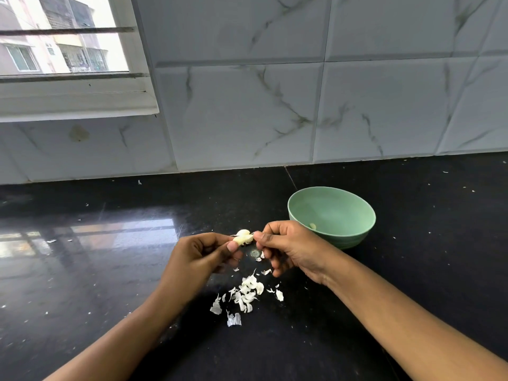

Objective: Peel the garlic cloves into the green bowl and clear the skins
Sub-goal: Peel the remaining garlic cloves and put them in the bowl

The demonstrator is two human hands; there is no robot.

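Above a dark counter, left hand pinched a garlic clove steady while right hand nipped its skin, scraps falling beside the green bowl.

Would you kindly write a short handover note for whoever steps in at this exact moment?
Left hand pinches a pale garlic clove above the glossy black countertop.
Right hand pinches the clove's other end, at its skin.
Round green bowl sits right of the hands, one small pale piece inside, likely a peeled clove.
Loose white papery skins lie on the countertop below the hands.
To do: finish this clove, drop it in, clear the skins.
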